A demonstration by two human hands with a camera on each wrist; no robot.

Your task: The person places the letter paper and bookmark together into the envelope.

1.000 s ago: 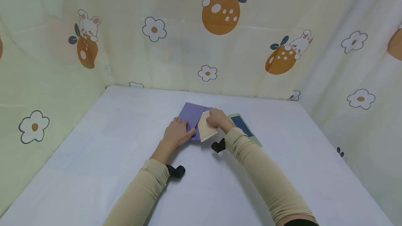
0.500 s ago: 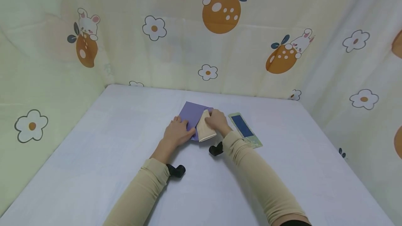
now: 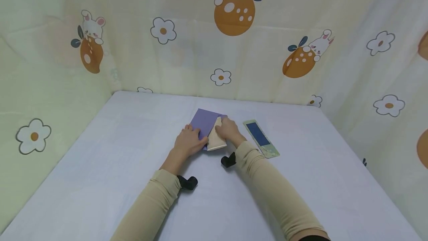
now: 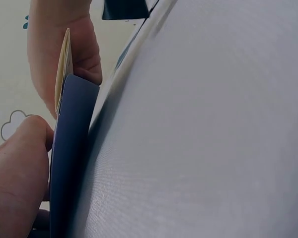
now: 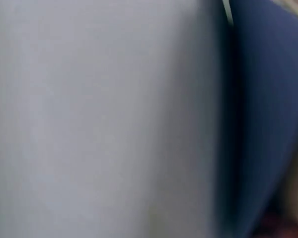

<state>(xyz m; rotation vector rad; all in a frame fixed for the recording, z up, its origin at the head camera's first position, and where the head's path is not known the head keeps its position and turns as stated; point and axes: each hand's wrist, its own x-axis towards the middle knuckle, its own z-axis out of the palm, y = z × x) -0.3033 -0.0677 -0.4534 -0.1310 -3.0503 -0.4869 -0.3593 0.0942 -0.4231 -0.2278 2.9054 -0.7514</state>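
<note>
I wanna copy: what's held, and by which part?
The right hand holds the cream paper by its right side; the left hand rests on the purple envelope.

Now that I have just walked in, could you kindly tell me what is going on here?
A person is working with both hands at a white-covered table. The left hand rests on what looks like a purple envelope, while the right hand pinches a cream folded piece against it. How far the cream piece is tucked inside, if at all, is hard to tell. A green-edged card lies off to the right, untouched.
</note>
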